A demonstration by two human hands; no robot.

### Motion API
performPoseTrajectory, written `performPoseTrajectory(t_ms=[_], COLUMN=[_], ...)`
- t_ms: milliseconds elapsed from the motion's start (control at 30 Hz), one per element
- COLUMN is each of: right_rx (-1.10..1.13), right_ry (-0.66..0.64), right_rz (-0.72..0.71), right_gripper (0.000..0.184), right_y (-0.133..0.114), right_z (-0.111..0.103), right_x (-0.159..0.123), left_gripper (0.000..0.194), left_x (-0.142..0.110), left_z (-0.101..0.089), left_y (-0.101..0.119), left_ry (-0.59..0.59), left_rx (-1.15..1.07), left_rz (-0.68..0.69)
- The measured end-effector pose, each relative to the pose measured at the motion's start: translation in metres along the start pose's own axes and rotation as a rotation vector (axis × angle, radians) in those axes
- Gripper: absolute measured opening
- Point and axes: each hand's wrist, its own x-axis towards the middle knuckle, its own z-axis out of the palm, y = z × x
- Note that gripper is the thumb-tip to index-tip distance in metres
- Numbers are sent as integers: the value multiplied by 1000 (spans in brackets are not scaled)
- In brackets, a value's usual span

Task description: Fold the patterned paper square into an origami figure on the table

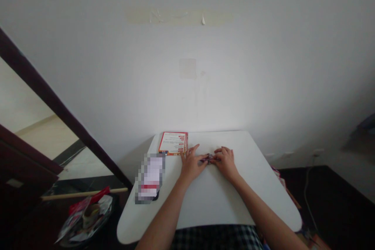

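Note:
A small dark, patterned piece [209, 159] with purplish and light marks lies at the middle of the white table [216, 199]; its exact kind is too small to make out. From the left, my left hand [191, 164] presses on it with the thumb, the other fingers fanned outward. My right hand [226, 161] pinches its right side between thumb and fingertips. Just beyond my left fingers, a printed card or booklet [172, 142] with a red border lies flat at the table's back left edge.
A phone [150, 177], blurred by pixels, lies on the table's left side. Behind the table rises a white wall [249, 66]. On the floor at left stands a bin [84, 218] full of rubbish. A cable [306, 191] hangs at right.

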Motion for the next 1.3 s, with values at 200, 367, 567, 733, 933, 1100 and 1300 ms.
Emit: performPoseTrajectory(t_ms=[200,367,567,733,933,1100,1300], right_rx=[-22,10,-15,-39,-52,-94,-82], right_ry=[32,47,31,22,31,-7,-73], right_rz=[-12,13,70,90,107,159,190], right_gripper=[16,18,20,19,22,20,19], right_y=[0,-3,-7,-9,-10,-14,-21], right_z=[0,0,1,2,4,2,-7], right_x=[-1,-1,-1,0,0,2,6], left_gripper=[19,16,14,12,15,16,19], left_x=[4,5,7,8,9,11,11], left_z=[0,2,5,5,1,0,2], left_y=[2,2,0,1,5,7,8], left_ry=[-37,-20,0,-2,-37,-95,-141], left_rx=[11,30,27,30,40,70,76], left_rz=[-59,-72,-71,-81,-111,-144,-191])
